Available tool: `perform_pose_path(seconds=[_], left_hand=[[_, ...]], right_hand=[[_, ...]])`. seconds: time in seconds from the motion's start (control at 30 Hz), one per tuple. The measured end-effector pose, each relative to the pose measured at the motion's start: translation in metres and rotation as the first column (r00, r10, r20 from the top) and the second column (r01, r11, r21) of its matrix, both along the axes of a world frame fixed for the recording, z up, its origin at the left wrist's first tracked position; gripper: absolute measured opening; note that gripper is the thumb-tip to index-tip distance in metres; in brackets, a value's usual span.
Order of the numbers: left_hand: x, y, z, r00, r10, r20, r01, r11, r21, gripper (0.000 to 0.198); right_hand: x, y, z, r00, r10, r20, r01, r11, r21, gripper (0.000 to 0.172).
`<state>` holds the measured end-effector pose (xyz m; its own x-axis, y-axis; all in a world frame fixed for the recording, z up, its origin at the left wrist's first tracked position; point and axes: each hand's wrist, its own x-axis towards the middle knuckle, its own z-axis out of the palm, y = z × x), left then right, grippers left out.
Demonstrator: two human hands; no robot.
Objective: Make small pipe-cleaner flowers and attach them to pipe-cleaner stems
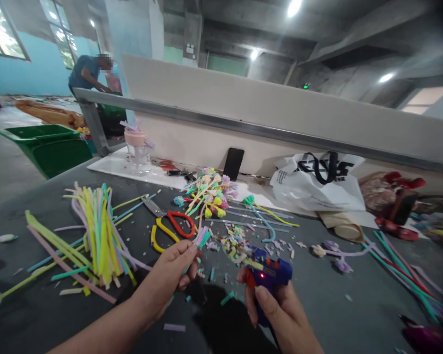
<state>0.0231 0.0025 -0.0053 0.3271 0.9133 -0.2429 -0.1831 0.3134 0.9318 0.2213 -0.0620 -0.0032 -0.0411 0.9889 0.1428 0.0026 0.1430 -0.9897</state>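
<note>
I've got my L hand pinched on a small bunch of purple + teal strips, tips up. My R hand is wrapped round the blue glue gun, red light lit, at L hand's 3 o'clock; pale scraps cluster at its front end, so I can't make out the nozzle on my feed. All clock pos. from L hand: scissors w/ red + yellow handles near 12, pile of strip flowers at 1, phone beyond it, white bag at 2, loose strip bundle approx. 9–10, clear jar at 11, green bin farther off, 10–11
</note>
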Motion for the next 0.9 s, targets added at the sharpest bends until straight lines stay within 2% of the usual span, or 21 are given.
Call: perform_pose_path(seconds=[0.2, 0.4, 0.67, 0.9], left_hand=[[0.001, -0.001, -0.001, 0.994, 0.04, -0.099, -0.032, 0.997, 0.076, 0.029], [0.001, -0.002, 0.001, 0.979, 0.072, -0.19, -0.039, 0.984, 0.175, 0.028], [0.0, -0.002, 0.0, 0.98, 0.072, -0.185, -0.043, 0.987, 0.156, 0.026], [0.001, -0.003, 0.0, 0.975, 0.068, -0.211, -0.035, 0.987, 0.157, 0.026]], right_hand=[[0.007, -0.007, -0.006, 0.976, 0.058, 0.209, -0.061, 0.998, 0.008, 0.029], [0.008, -0.009, -0.014, 0.964, 0.057, 0.261, -0.058, 0.998, -0.005, 0.029], [0.006, -0.01, -0.01, 0.935, 0.023, 0.353, -0.027, 1.0, 0.006, 0.024], [0.005, -0.009, -0.014, 0.916, -0.008, 0.402, -0.023, 0.997, 0.071, 0.022]])
